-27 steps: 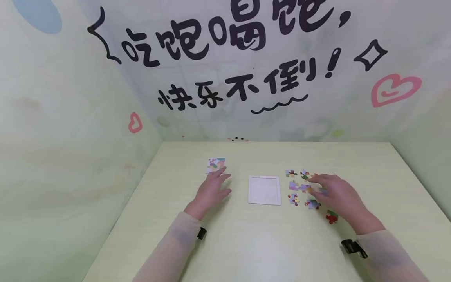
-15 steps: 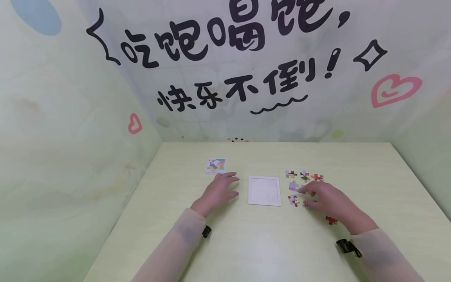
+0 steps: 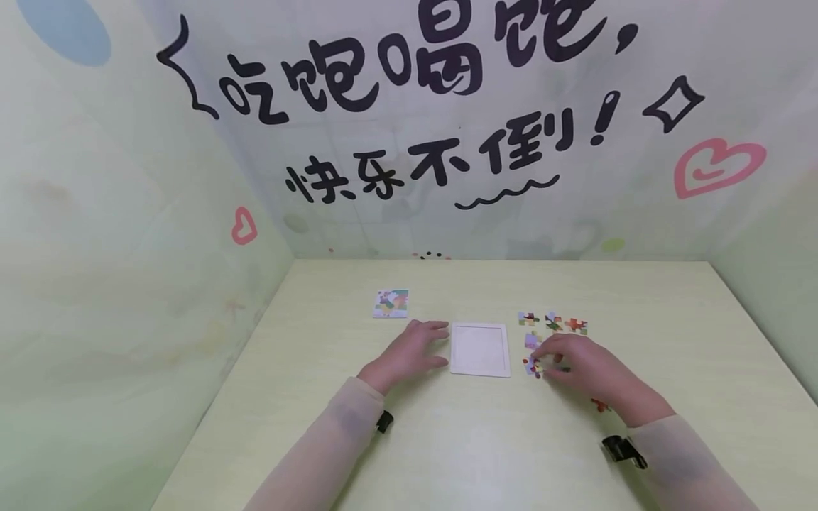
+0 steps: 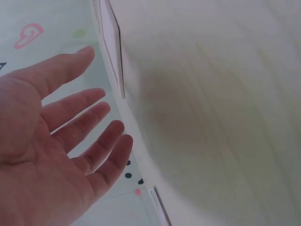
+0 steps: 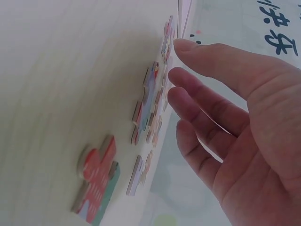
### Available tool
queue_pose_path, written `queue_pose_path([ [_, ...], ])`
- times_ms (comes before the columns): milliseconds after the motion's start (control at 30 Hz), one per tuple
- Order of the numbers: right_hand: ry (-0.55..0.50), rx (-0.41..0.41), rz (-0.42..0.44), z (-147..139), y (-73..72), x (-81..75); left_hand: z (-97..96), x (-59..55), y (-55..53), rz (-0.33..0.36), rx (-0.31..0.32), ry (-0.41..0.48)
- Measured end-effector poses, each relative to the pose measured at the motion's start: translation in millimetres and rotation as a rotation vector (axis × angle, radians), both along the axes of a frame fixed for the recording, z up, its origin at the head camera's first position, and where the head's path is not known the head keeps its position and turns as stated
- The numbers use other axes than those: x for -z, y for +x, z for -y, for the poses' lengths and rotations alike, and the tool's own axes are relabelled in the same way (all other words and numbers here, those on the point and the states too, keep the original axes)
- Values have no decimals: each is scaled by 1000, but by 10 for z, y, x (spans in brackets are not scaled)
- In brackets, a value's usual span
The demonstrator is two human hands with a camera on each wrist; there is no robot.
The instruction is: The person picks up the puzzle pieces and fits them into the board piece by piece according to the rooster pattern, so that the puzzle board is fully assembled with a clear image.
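A shallow white puzzle tray [image 3: 480, 350] lies flat in the middle of the table. Just left of it, my left hand [image 3: 409, 355] hovers with fingers extended and spread, holding nothing; the left wrist view shows the palm and the tray edge [image 4: 114, 47]. My right hand [image 3: 594, 372] is above the jigsaw pieces, thumb and fingers loosely bent and apart, nothing visible between them. Under its fingertips is a lilac piece with red and yellow [image 3: 531, 367]. A red and green piece [image 5: 97, 181] lies nearest in the right wrist view. The hand hides some pieces in the head view.
A small square picture card [image 3: 390, 303] lies at the back left. Behind the right hand are more jigsaw pieces, among them an orange-red one [image 3: 576, 325] and a green one [image 3: 552, 322]. A printed wall [image 3: 422, 220] rises at the table's far edge.
My left hand has moved right, away from the picture card and up to the tray's left side. My right hand has shifted left and nearer across the pieces, uncovering the back row.
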State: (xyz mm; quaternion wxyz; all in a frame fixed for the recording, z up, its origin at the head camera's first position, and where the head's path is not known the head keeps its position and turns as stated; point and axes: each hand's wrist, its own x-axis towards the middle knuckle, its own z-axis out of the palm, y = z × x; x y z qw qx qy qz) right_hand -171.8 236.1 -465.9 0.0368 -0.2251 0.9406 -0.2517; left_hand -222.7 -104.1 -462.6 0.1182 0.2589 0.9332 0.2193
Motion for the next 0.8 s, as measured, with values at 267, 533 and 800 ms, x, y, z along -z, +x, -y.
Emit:
queue_pose_path([
  [267,4,-19,-19,15,-25,28,-63,-32,-43,-22,17,-53],
  [533,1,-18,-11,20,-33,42,-106,-2,-55,-16,38,-113],
  [800,13,-17,-16,31,-44,66,-164,56,-53,-44,22,-150],
])
